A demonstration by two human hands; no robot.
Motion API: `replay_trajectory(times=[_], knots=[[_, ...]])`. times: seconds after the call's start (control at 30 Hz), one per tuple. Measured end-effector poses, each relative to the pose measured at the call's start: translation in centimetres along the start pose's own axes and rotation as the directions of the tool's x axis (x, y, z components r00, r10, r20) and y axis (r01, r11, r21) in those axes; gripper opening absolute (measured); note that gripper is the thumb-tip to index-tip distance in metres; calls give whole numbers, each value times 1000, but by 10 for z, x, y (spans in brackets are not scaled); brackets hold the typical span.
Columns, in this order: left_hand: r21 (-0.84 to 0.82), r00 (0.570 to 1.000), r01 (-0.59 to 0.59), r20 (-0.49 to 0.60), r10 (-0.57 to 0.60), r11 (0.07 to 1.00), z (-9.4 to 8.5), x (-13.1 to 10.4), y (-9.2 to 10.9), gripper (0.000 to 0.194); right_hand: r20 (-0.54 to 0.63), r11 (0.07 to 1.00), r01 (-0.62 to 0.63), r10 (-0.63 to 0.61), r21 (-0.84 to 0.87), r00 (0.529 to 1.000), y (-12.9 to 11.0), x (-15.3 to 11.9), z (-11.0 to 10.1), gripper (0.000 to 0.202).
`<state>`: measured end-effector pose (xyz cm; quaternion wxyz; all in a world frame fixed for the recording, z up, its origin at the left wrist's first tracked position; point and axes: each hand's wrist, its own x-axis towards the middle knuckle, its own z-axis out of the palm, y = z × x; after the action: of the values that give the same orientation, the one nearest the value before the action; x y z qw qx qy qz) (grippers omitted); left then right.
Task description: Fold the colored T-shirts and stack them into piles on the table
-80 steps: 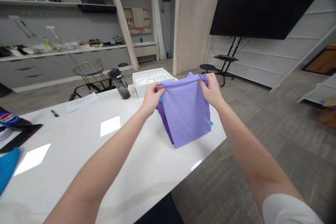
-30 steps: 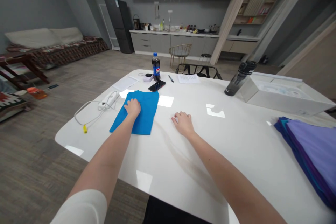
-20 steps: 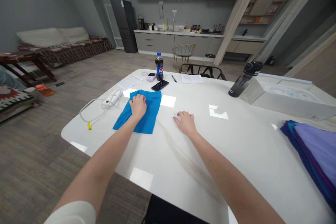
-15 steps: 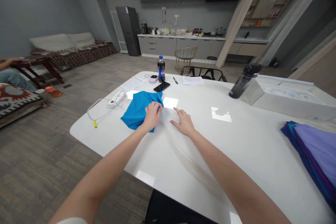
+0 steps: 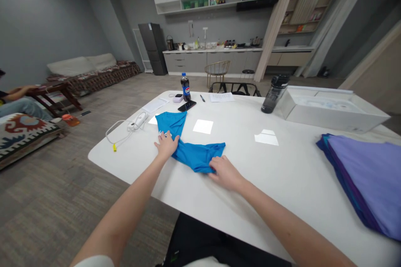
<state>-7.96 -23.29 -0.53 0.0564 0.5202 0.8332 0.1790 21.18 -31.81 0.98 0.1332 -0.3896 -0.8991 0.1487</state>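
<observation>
A bright blue piece of cloth [image 5: 194,155], thin and creased like a garment, lies spread in two lobes on the white table [image 5: 250,175]. My left hand [image 5: 166,146] rests on its narrow middle, fingers apart and pressing down. A small white patch shows by those fingertips; I cannot make out what it is. At the lower right corner of the cloth, my right hand [image 5: 226,172] has its fingers curled on the edge, pinching it. The fingertips are partly hidden.
A folded pile of purple and dark blue cloth [image 5: 369,179] lies at the right. Behind are a white box [image 5: 326,114], a dark water bottle [image 5: 274,96], a cola bottle [image 5: 185,87], a phone [image 5: 187,106] and paper [image 5: 222,97]. A corded power strip [image 5: 138,121] is left.
The blue cloth now stretches to the right, its right part opened out. My right hand, empty before, has come down onto its corner. My left hand has shifted left and its fingers have spread.
</observation>
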Motion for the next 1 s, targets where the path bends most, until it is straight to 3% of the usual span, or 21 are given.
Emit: replay_trajectory(times=[0.07,0.13,0.3,0.4,0.53,0.63,0.7,0.8,0.9,1.0], knots=[[30,996,9,92,-11,1000,17,9,14,72,66,1000,13,-12,-12,998,-4,-32,-5,10],[64,989,-90,123,81,994,36,6,37,76,100,1000,12,-10,-17,995,-7,-61,-8,12],[85,916,-389,148,374,917,80,-30,122,77,113,998,-60,61,-8,992,-14,-119,-11,14],[40,838,-527,188,512,849,102,-53,180,70,110,992,-128,128,0,986,-18,-144,-10,12],[-59,686,-693,257,681,719,126,-87,254,59,75,973,-229,229,-6,971,-18,-169,-11,13],[-100,608,-756,261,750,647,134,-115,293,54,48,961,-276,276,10,960,-16,-184,-14,17],[-89,613,-765,203,764,637,134,-130,307,52,35,957,-283,281,69,959,-15,-193,-18,25],[-26,641,-764,94,762,645,128,-139,311,43,21,940,-294,295,172,955,-12,-198,-26,37],[9,667,-744,82,741,669,121,-128,303,27,-62,910,-389,401,145,914,0,-191,-33,31],[-87,718,-681,114,687,727,114,-108,289,31,-141,851,-525,523,23,841,22,-177,-38,26]])
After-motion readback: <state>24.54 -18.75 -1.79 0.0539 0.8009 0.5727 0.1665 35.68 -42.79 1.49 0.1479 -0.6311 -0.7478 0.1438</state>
